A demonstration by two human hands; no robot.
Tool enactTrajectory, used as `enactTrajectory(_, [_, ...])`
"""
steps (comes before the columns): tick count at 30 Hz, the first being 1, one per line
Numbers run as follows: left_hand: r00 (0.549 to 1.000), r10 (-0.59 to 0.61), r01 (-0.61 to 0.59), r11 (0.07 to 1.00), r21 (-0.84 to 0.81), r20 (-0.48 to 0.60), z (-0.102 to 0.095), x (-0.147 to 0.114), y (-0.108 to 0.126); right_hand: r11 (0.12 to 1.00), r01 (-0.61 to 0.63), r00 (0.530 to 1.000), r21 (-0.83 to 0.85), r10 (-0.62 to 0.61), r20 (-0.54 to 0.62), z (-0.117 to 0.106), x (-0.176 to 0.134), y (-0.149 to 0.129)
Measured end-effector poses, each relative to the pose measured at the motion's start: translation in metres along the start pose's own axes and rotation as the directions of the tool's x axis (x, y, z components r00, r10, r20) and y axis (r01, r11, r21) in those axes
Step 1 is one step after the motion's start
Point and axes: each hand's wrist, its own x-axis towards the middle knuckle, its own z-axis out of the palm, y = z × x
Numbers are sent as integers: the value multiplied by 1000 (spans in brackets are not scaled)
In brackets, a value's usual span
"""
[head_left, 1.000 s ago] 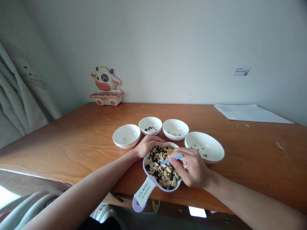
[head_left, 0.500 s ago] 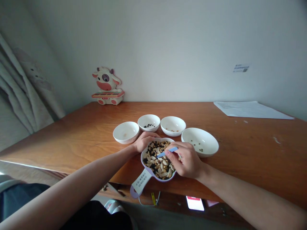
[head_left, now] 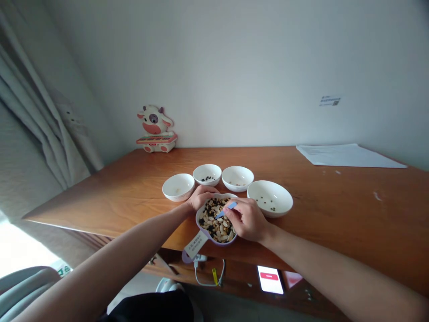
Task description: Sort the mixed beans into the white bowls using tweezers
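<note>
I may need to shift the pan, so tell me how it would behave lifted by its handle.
The pan would probably feel front-heavy, since its mix lies away from the handle. Tilted, it could spill, as the mix looks loose. It seems stiff: its rim and handle look moulded.

The left hand (head_left: 202, 197) and right hand (head_left: 248, 220) are bare, as are the left forearm (head_left: 142, 241) and right forearm (head_left: 304, 256). Black legwear (head_left: 156, 308) shows at the near edge, beside a partly hidden pale shoe (head_left: 166, 285).

Four bowls (head_left: 237, 175) bar the way beyond the pan (head_left: 219, 243), leaving passage to their right
</note>
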Motion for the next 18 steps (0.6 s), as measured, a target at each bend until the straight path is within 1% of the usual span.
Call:
enactTrajectory(7, [998,-19,21,1000,23,-61,3,-3,5,1000,-10,1000,4,10,5,-3,-1,-1])
enactTrajectory(12, [999,-5,5,1000,0,-33,2,-1,6,1000,-7,1000,-5,7,4,-5,3,-2])
enactTrajectory(15, [999,6,-7,1000,-16,-42,1,-1,6,1000,-11,1000,4,11,-7,-5,5,-3])
enactTrajectory(18, [999,1,-2,999,-35,-40,-1,0,6,998,-59,998,4,59,-38,-2,5,-1])
